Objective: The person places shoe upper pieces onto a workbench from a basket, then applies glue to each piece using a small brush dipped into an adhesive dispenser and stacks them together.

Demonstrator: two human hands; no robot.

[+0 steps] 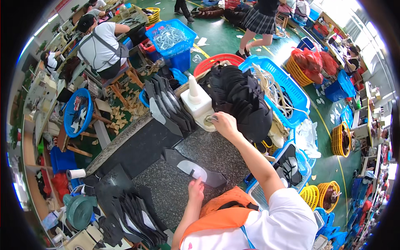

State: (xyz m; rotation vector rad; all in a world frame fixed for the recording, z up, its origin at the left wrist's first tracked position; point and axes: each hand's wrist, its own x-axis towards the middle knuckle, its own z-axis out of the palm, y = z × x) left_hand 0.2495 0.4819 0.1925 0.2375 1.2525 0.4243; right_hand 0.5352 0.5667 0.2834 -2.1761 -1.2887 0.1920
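A dark grey cut piece with a light grey half-round patch (193, 170) lies on the speckled stone worktop (166, 199). My left hand (196, 191) has its fingers closed at the near edge of this piece, beside the patch. My right hand (225, 125) reaches forward to the white glue pot (196, 100), which has a cone-shaped top. Its fingers are pinched over the pot's low round opening; what they hold is too small to make out. Layered grey pieces (168, 106) stand left of the pot, and a heap of black pieces (241, 100) rises to its right.
More stacked pieces (135, 218) lie at the near left, by a green fan (81, 211). Blue baskets (291, 106) flank the worktop on the right. A person in a white top (104, 48) sits at the far left. Scraps (118, 110) litter the floor.
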